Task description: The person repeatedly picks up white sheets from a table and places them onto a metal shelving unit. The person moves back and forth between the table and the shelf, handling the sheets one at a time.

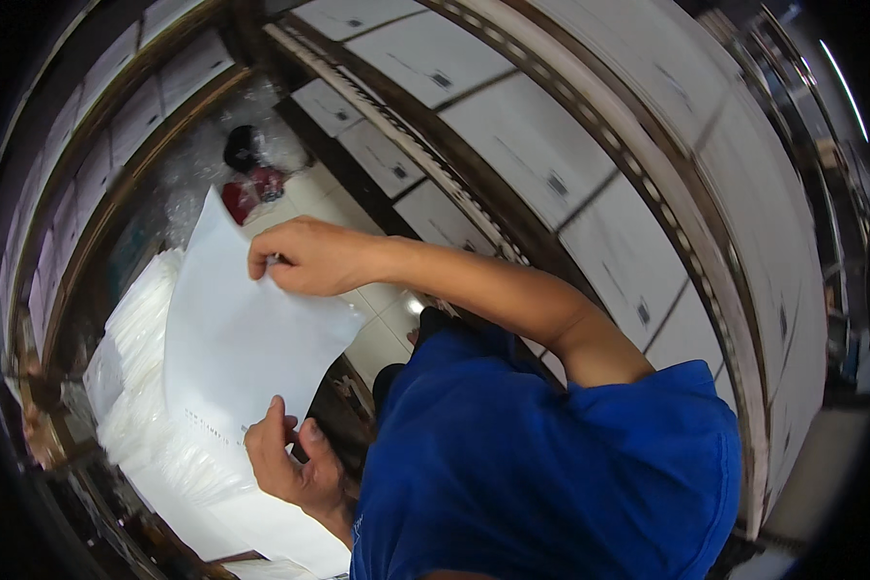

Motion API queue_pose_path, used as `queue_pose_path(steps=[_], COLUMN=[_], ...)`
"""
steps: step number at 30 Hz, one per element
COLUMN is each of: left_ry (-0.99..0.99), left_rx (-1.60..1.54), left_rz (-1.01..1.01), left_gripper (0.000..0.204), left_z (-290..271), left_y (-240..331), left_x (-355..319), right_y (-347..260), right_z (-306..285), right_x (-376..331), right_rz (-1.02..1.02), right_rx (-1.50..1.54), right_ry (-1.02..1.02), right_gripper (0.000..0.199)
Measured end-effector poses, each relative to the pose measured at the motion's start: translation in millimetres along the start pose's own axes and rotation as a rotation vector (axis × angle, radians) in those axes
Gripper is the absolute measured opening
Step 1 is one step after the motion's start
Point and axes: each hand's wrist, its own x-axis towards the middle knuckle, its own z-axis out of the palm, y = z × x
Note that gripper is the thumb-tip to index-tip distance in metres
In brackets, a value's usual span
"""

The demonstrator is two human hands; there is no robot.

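A large, smooth white sheet (246, 329) with small print along its lower edge is raised at a slant over a pile of white items in clear plastic wrap (159, 406). I cannot tell whether the sheet is paper or a flat bag. My right hand (309, 256) reaches across from the right, its fingers closed on the sheet's upper part. By the sheet's lower edge is my left hand (304, 469), palm turned up, thumb and fingers apart. It seems to hold nothing; whether its fingertips touch the sheet is unclear.
Racks with rows of white boxes (517, 140) line the right side, behind perforated metal uprights (638, 145). More white boxes (130, 135) stand on shelves at the left. Clear plastic wrap (188, 198) and a dark red item (251, 193) lie on the tiled floor (309, 198).
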Motion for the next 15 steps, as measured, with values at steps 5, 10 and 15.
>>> queue_pose_path(steps=[5,10,15], left_ry=[0.083,0.124,0.028], left_rx=[-0.133,-0.191,-0.296], left_rz=[0.032,-0.123,-0.141], left_gripper=[0.025,0.023,0.022], left_z=[-15.6,-17.4,-0.6], left_y=[-9.3,-9.8,-11.5], left_x=[-29.3,-61.3,-78.7], right_y=[-24.9,-65.5,-67.2], right_z=[-20.6,-34.8,-60.1], right_x=[-107.1,-200.2,-283.1], right_rz=[0.207,0.526,0.479], right_rx=[-0.088,-0.131,-0.286], right_ry=[0.152,0.255,0.449], right_gripper=[0.021,0.019,0.017])
